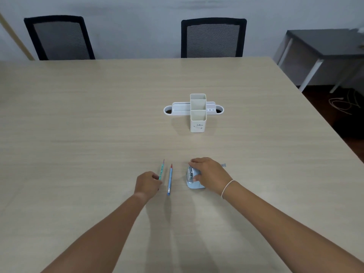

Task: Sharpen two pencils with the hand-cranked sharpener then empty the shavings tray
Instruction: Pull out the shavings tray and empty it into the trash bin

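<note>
White desk organiser (194,111) stands on light wood-grain table (78,119), mid-surface. Beyond the table's far edge: two black mesh-back chairs (59,39) (213,39) against a pale wall. Right of the table: dark side table (325,44), white legs; loose cables (343,104) on the floor beneath it.

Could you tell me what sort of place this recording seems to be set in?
Probably an office or meeting room: a long wood-grain table with two black mesh-backed chairs along its far edge, a white desk organiser on it, and a dark side table by the plain wall.
</note>
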Demonstrator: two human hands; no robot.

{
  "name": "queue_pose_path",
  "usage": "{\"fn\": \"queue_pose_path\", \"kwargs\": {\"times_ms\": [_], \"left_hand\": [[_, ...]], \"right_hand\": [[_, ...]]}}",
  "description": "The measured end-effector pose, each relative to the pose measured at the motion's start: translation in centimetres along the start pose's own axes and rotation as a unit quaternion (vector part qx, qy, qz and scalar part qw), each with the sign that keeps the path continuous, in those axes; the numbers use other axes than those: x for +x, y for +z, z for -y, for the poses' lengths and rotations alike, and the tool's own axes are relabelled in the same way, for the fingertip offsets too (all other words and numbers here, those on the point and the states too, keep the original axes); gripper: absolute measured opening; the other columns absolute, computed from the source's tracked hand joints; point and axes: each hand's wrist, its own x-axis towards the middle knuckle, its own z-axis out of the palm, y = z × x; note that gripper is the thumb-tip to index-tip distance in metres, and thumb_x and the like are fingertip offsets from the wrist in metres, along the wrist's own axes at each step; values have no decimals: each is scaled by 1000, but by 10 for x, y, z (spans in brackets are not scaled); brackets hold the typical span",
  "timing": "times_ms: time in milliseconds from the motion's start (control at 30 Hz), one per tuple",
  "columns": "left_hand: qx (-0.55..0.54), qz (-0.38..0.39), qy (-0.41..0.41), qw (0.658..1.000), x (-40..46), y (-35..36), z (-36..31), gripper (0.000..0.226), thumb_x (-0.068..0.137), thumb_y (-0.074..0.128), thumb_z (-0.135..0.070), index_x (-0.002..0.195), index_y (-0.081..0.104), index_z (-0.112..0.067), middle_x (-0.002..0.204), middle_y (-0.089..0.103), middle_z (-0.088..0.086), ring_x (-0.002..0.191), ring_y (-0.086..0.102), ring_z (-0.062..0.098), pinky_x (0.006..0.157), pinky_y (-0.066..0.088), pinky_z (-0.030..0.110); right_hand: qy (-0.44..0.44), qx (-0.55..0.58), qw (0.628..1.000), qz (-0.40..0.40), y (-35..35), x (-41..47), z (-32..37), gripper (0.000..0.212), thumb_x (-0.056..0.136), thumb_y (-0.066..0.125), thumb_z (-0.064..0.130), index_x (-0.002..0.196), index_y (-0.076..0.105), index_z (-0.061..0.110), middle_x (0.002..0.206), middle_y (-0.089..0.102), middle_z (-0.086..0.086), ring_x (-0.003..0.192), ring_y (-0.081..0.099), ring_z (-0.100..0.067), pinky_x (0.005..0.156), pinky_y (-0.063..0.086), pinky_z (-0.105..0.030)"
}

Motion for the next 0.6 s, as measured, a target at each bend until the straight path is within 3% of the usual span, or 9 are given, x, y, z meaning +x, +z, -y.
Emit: {"fn": "queue_pose_path", "kwargs": {"times_ms": [67,133,367,600], "left_hand": [[19,-3,0,1000,-1,7,-1,16,79,60,-7,93,68,-5,90,67,9,81,59,23,71,43,25],[39,-10,5,999,-3,11,-1,19,79,59,-6,96,68,-4,95,65,9,93,58,23,74,38,22],[16,-1,-2,1000,-3,19,2,9,77,62,-7,80,57,-13,83,60,6,78,53,19,59,35,21],[7,-4,-3,1000,-3,19,7,12,75,63,-6,81,56,-13,82,62,9,74,57,21,50,35,18]], "right_hand": [[0,0,1000,1,0,0,0,40,80,66,13,116,56,-4,126,57,-16,117,47,-30,95,39,-38],[4,-1,1000,2,0,0,0,40,81,66,13,116,56,-4,126,57,-17,117,47,-31,96,38,-40],[-10,3,1000,0,-2,-1,0,49,83,64,15,128,49,5,137,50,-10,126,41,-27,102,36,-35],[-12,1,1000,-3,-2,-1,0,49,84,63,14,129,48,5,138,49,-8,126,40,-26,102,34,-32]]}}
